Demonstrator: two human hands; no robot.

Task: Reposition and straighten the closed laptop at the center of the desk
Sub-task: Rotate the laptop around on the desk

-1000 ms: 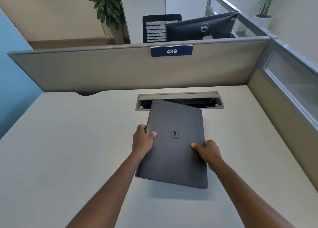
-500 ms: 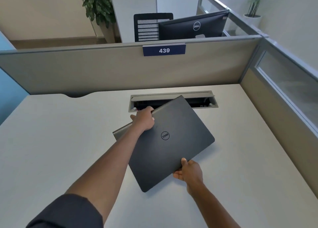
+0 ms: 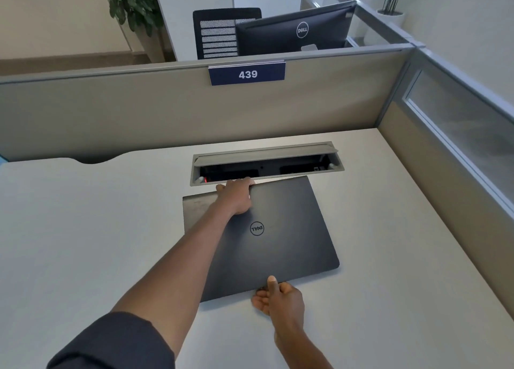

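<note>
A closed dark grey laptop (image 3: 289,229) with a round logo lies in the middle of the white desk (image 3: 83,243), its long sides nearly parallel to the partition, slightly skewed. My left hand (image 3: 236,199) grips its far edge near the cable tray. My right hand (image 3: 278,296) holds the near edge, thumb on the lid, fingers under it. The near edge seems slightly raised off the desk.
An open cable tray (image 3: 267,160) is sunk into the desk just beyond the laptop. A beige partition (image 3: 167,112) with a "439" plate (image 3: 247,74) closes the back, another panel (image 3: 445,201) the right side. A monitor (image 3: 294,32) and chair stand behind.
The laptop has been turned clockwise from lengthwise to crosswise and lowered toward the desk. My left hand moved to its far edge, my right hand to its near edge.
</note>
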